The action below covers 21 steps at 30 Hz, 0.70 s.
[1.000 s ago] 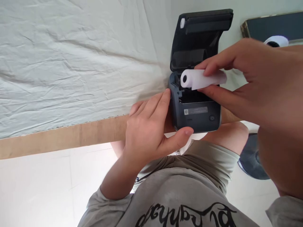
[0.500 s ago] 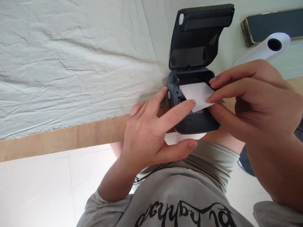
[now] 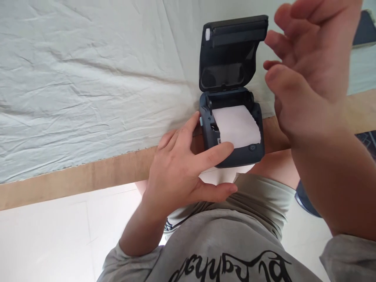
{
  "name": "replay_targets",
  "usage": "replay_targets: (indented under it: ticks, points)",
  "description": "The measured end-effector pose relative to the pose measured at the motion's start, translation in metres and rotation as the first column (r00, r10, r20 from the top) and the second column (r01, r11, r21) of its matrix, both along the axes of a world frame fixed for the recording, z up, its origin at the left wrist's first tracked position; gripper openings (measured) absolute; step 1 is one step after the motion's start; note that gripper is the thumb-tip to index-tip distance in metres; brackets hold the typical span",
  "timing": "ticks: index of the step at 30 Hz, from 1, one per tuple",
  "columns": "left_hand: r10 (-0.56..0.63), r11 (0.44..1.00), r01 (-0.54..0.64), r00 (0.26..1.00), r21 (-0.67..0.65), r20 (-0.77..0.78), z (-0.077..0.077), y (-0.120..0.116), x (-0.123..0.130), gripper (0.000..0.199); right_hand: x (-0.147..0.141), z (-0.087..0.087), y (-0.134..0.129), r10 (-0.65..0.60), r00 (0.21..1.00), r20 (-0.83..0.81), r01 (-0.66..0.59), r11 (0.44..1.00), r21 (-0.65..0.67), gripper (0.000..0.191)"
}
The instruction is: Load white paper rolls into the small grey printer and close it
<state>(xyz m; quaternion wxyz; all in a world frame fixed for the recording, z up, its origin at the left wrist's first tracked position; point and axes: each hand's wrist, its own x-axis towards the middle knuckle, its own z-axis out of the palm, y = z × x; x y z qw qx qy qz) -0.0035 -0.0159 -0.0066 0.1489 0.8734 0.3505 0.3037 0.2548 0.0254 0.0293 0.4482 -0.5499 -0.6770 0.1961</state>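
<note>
A small dark printer (image 3: 246,156) stands at the table's front edge, its black lid (image 3: 229,58) raised. White paper (image 3: 237,127) lies across its inside and over the front part, with an uneven right edge. My left hand (image 3: 182,168) has its fingers spread: the index fingertip rests on the paper's lower left corner, another finger touches the printer's left side, and the thumb is held apart below. My right hand (image 3: 311,66) is raised to the right of the lid, fingers apart and slightly curled, holding nothing.
A pale cloth (image 3: 102,86) covers the table, whose wooden edge (image 3: 79,172) shows along the front. Part of a dark phone (image 3: 366,31) lies at the far right, behind my right hand. My legs and a dark object (image 3: 305,201) are below.
My right hand has let go of the paper and moved up and right. The paper now lies flatter over the printer's front. My left hand has stayed at the printer.
</note>
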Motion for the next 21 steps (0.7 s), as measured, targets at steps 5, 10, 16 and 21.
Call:
replay_targets:
  ticks: [5, 10, 16, 21]
  points:
    - [0.004, 1.0, -0.004, 1.0, -0.002, 0.0, 0.0, 0.0, -0.001, 0.066, -0.008, 0.007, 0.007, 0.098, 0.982, -0.164, -0.105, 0.994, -0.029, 0.044]
    - [0.004, 0.999, -0.005, 0.999, -0.033, -0.036, 0.001, 0.0, -0.001, 0.069, 0.003, -0.013, -0.003, 0.041, 0.963, -0.265, -0.021, 0.997, 0.081, 0.053]
    - [0.014, 1.0, -0.014, 0.998, 0.001, 0.057, -0.004, 0.0, 0.001, 0.068, 0.014, -0.024, -0.019, 0.138, 0.988, -0.064, -0.147, 0.974, -0.174, 0.064]
    - [0.065, 0.996, -0.061, 0.996, -0.064, 0.062, -0.002, 0.001, 0.002, 0.087, 0.017, -0.018, -0.017, 0.209, 0.977, -0.043, -0.214, 0.955, -0.204, 0.059]
